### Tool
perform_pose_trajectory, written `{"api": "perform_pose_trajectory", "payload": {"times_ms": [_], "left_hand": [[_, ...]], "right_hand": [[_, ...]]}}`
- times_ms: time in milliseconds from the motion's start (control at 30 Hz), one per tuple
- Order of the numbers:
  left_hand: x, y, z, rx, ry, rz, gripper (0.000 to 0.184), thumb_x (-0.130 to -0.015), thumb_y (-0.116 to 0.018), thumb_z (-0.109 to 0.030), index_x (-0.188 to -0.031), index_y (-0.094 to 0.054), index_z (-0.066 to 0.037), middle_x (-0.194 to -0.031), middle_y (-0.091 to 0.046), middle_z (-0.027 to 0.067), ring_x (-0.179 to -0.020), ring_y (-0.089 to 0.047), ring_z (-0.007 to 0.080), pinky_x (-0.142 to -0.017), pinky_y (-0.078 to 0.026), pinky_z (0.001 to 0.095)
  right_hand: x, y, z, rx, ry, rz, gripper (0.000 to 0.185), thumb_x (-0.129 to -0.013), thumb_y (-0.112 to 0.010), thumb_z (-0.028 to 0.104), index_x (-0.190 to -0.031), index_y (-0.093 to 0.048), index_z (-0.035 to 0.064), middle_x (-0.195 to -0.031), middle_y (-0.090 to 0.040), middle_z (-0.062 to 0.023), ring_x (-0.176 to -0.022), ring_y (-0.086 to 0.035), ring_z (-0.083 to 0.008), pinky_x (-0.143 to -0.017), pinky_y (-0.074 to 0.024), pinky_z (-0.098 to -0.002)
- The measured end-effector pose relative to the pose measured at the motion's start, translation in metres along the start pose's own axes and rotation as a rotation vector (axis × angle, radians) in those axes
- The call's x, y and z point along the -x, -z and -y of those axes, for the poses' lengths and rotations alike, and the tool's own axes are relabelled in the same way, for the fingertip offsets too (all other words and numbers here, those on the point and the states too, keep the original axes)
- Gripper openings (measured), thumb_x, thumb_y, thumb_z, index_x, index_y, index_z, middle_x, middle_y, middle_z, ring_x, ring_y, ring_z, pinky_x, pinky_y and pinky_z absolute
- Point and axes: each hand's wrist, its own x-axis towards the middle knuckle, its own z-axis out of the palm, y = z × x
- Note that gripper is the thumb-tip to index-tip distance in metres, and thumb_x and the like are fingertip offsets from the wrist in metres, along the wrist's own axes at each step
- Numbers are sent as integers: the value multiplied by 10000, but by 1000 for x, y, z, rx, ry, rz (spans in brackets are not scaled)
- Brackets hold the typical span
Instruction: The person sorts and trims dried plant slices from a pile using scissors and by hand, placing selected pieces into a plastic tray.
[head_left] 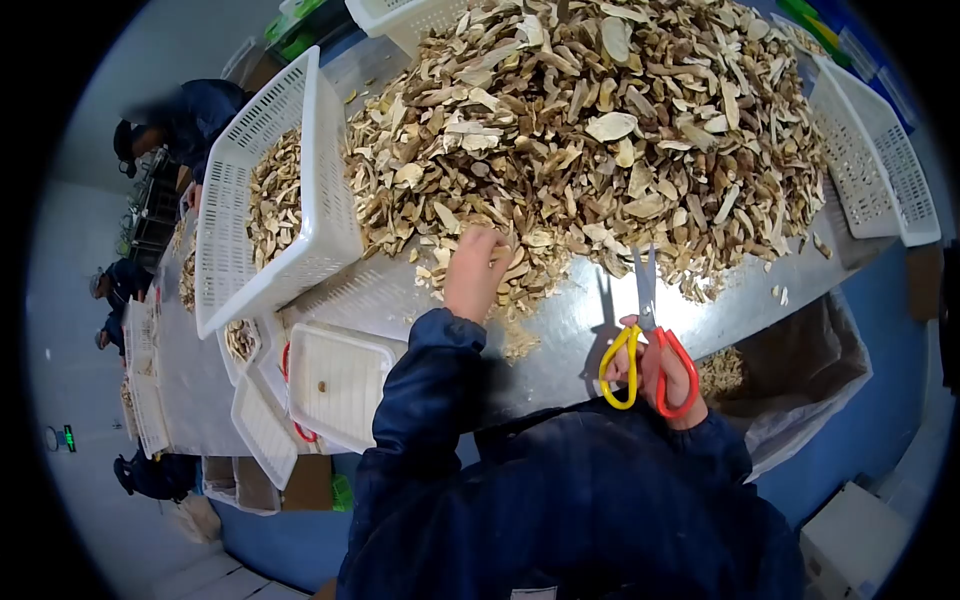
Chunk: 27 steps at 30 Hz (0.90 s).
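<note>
The scissors (646, 290) are above the near edge of the metal tabletop (560, 345), their blades pointing toward the far edge with the tips slightly apart; the right hand (678, 380) is clamped on them, fingers through the yellow and red handle loops. The left hand (475, 270) reaches past the near edge to the front of a broad heap of dried mushroom slices (600, 140), its fingers curled in among them; whether they are clamped on a slice I cannot tell. The heap spreads from the middle of the tabletop toward the far edge; small crumbs (520, 340) lie between it and the near edge.

Left of the heap stands a white perforated basket (330, 225) with more slices inside; nearer the near edge lies a shallow white tray (340, 420) with one small brown piece (322, 386) in it, something red partly hidden beneath. At the right-hand edge is another white basket (885, 165), tilted; below the near edge, on the right, a plastic-lined bin (815, 390) holds pale scraps (722, 375). Farther left, people in dark blue clothing (205, 115) are beside the tabletop.
</note>
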Motion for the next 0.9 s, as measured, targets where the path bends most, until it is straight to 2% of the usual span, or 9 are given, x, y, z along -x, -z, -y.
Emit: {"api": "perform_pose_trajectory", "payload": {"times_ms": [167, 267, 400, 500, 533, 633, 767, 800, 900], "left_hand": [[16, 43, 28, 1041, 650, -108, 119, -877, -635, -146, -932, -555, -78, -848, -532, -7, -729, -532, 102, -573, -425, 227], [44, 53, 62, 1908, 538, -171, 121, -929, -558, -175, -936, -530, -57, -826, -510, -12, -724, -483, 84, -512, -379, 191], [50, 62, 35, 1704, 832, -164, 149, -918, -571, -175, -1018, -572, -64, -834, -508, -10, -736, -494, 92, -545, -412, 219], [41, 48, 15, 339, 542, 223, 203, -888, -588, -136, -1079, -595, -68, -809, -530, 20, -711, -527, 144, -607, -463, 277], [39, 34, 25, 23, 24, 50, 258, -836, -623, -115, -1090, -624, -74, -800, -555, 73, -701, -566, 218, -628, -479, 340], [27, 26, 16, -399, 41, 205, 262, -785, -661, -125, -1041, -647, -67, -825, -561, 115, -747, -588, 277, -663, -474, 385], [18, 36, 20, -276, 107, 314, 291, -799, -622, -118, -1086, -609, -76, -876, -578, 150, -812, -597, 348, -687, -489, 412], [18, 39, 23, -160, 12, 225, 251, -836, -603, -128, -1077, -602, -59, -814, -587, 98, -711, -592, 243, -602, -462, 322], [30, 57, 18, 1157, 636, 400, 209, -882, -579, -200, -1016, -590, -39, -781, -579, 45, -600, -507, 112, -500, -370, 230]], "right_hand": [[-26, 4, -1, 36, -37, -7, 533, -966, -452, 318, -1375, -306, 7, -867, -561, -83, -883, -568, -224, -839, -455, -355], [-32, -5, 1, 72, -58, 13, 502, -958, -466, 264, -1362, -326, 2, -867, -561, -85, -830, -585, -202, -777, -465, -324], [-33, -12, -1, 120, -136, 4, 503, -942, -500, 250, -1353, -345, 5, -852, -573, -83, -807, -592, -180, -747, -467, -297], [-32, -17, -2, 141, -153, 5, 515, -929, -526, 244, -1352, -353, 8, -820, -582, -84, -805, -586, -187, -751, -458, -311], [-31, -19, 0, 154, -154, 12, 517, -928, -529, 243, -1353, -354, 8, -813, -583, -85, -804, -585, -190, -754, -456, -314], [-30, -20, 1, 163, -145, 10, 534, -919, -546, 236, -1358, -349, 6, -802, -586, -85, -798, -578, -198, -763, -449, -324], [-28, -23, 4, 175, -130, -18, 530, -914, -556, 220, -1360, -351, 20, -804, -587, -82, -790, -580, -195, -755, -454, -325], [-28, -24, 6, 179, -129, -34, 527, -913, -560, 212, -1360, -353, 25, -804, -587, -81, -784, -581, -195, -749, -457, -325], [-29, -26, 9, 291, -161, -46, 505, -899, -602, 203, -1329, -397, 37, -807, -588, -70, -772, -591, -177, -715, -468, -333]]}}
